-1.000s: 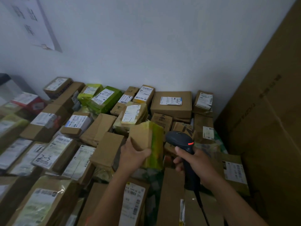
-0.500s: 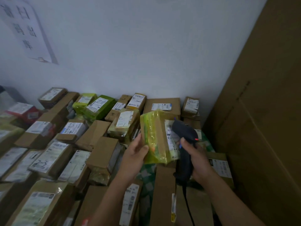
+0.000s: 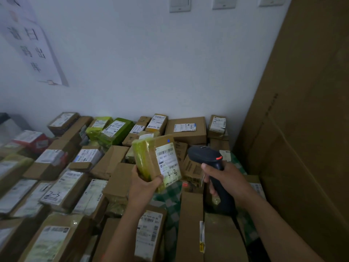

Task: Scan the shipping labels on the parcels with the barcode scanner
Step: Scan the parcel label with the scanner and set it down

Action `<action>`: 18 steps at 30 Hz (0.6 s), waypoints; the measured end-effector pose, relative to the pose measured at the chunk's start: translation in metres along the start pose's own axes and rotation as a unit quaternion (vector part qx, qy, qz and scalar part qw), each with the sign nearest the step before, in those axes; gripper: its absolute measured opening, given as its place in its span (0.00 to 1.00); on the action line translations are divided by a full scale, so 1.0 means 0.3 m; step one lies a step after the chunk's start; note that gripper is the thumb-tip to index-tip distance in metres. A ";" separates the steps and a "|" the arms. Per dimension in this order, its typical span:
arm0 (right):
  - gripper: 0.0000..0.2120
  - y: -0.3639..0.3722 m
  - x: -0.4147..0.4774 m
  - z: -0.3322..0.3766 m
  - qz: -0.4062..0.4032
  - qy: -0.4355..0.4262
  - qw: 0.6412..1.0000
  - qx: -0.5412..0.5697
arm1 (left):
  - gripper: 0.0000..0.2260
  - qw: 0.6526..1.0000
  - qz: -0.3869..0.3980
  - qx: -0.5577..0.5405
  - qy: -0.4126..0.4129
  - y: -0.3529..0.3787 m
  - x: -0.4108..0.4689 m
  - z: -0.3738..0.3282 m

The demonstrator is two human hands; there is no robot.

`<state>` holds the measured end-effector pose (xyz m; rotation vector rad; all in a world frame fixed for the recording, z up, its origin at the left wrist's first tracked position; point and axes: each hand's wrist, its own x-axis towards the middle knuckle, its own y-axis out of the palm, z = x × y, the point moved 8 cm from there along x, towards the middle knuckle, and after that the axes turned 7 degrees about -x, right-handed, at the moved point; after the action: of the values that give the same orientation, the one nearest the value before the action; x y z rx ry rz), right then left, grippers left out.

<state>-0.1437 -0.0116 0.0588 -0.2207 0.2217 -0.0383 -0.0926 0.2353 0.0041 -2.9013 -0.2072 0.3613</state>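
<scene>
My left hand (image 3: pixel 144 185) grips a small brown parcel (image 3: pixel 151 159) wrapped in yellow-green tape, held up above the pile. Its white shipping label (image 3: pixel 168 163) faces me, with barcodes and a handwritten number on it. My right hand (image 3: pixel 225 181) holds a black barcode scanner (image 3: pixel 205 156) by its handle, just right of the parcel. The scanner's head points left toward the label, a short gap apart. A blue dot of light sits on the parcel's top corner.
Several labelled cardboard parcels (image 3: pixel 186 127) cover the whole surface below, reaching the white wall. Green-wrapped parcels (image 3: pixel 115 129) lie at the back. Tall brown cardboard sheets (image 3: pixel 302 129) stand on the right. The scanner's cable runs down between boxes near my right forearm.
My left hand turned the parcel so its label faces me and lifted it. The scanner moved from right against the label to a short gap on the right.
</scene>
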 end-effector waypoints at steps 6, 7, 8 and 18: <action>0.10 0.022 -0.019 0.002 0.030 -0.005 0.999 -0.009 | 0.41 1.000 -0.016 -0.007 0.007 -0.043 0.001 0.019; 0.11 0.027 -0.021 0.001 0.034 -0.002 0.999 -0.012 | 0.41 1.000 -0.019 -0.001 0.010 -0.047 -0.001 0.020; 0.11 0.031 -0.024 -0.001 0.037 0.002 0.999 -0.017 | 0.41 1.000 -0.022 0.004 0.013 -0.051 -0.003 0.021; 0.09 0.042 -0.045 0.001 0.046 0.007 0.998 -0.041 | 0.39 1.000 0.001 0.025 0.015 -0.039 0.007 0.043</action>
<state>-0.1565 0.0017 0.0591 -0.2916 0.2474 0.0614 -0.0953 0.2493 -0.0059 -2.8557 -0.1886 0.3196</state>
